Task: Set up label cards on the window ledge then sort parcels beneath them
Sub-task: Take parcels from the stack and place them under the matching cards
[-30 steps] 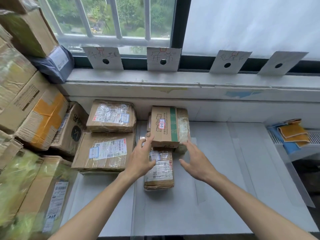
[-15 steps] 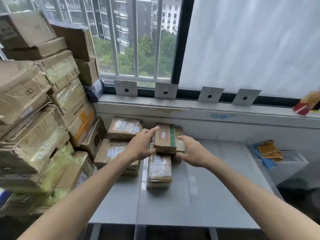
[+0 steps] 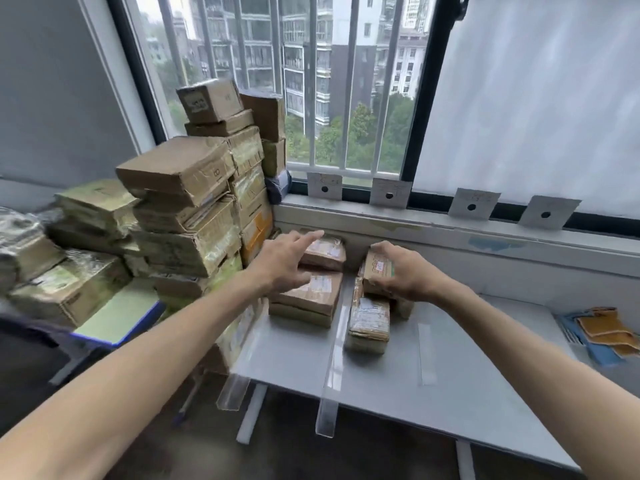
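Currently, sorting stage: four label cards [image 3: 389, 192] lean against the glass on the window ledge [image 3: 450, 225], so each marks a column on the table [image 3: 450, 358] below.
Sorted parcels: two flat parcels [image 3: 313, 289] lie under the first card; a stack lies under the second, keeping groups apart.
Green-striped parcel [image 3: 377, 268]: top of the second stack, just below the ledge wall.
Right hand [image 3: 408, 271]: arm extended, fingers curled over this parcel's near edge; probably seating it square.
Left hand [image 3: 284, 258]: arm extended, fingers spread and straight, holding nothing, hovering over the first group.
Unsorted supply: stacked boxes [image 3: 194, 209] at left, judged the next source.
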`<state>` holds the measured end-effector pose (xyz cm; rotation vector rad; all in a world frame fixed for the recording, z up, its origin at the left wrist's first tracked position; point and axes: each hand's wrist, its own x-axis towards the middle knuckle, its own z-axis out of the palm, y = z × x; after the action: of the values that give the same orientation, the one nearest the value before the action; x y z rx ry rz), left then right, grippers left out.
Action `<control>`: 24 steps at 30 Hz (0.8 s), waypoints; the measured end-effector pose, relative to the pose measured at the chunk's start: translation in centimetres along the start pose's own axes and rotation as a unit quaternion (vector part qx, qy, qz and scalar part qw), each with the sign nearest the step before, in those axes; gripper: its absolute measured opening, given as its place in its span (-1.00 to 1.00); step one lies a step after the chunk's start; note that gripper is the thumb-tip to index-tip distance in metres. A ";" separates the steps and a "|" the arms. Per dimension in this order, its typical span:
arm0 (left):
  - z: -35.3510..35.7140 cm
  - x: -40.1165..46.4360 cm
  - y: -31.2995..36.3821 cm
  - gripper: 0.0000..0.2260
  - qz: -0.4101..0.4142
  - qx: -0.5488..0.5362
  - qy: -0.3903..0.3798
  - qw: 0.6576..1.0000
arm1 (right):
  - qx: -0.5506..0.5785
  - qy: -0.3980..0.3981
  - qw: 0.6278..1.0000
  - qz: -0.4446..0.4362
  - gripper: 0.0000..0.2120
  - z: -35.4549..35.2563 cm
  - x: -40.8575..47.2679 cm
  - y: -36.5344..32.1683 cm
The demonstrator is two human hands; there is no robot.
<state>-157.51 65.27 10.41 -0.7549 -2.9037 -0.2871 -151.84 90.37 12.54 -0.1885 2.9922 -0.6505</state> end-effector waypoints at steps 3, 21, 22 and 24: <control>-4.6 -2.4 -2.4 -0.25 -0.021 0.016 0.028 0.999 | -0.002 0.007 0.999 -0.047 -0.43 -1.1 0.9 -4.3; -20.4 -12.7 -26.6 -0.25 -0.153 0.069 0.128 0.977 | -0.027 0.012 0.979 -0.200 -0.42 2.5 13.8 -30.3; -20.8 -12.0 -27.7 -0.25 -0.146 0.059 0.132 0.979 | -0.023 0.017 0.980 -0.194 -0.42 2.5 14.8 -31.1; -21.4 -10.2 -29.7 -0.26 -0.132 0.035 0.133 0.982 | -0.017 0.029 0.983 -0.179 -0.41 2.3 16.3 -32.1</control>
<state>-161.64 30.47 25.08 -0.2907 -2.7358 -0.2842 -164.44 58.23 23.06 -0.7341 3.0509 -0.6413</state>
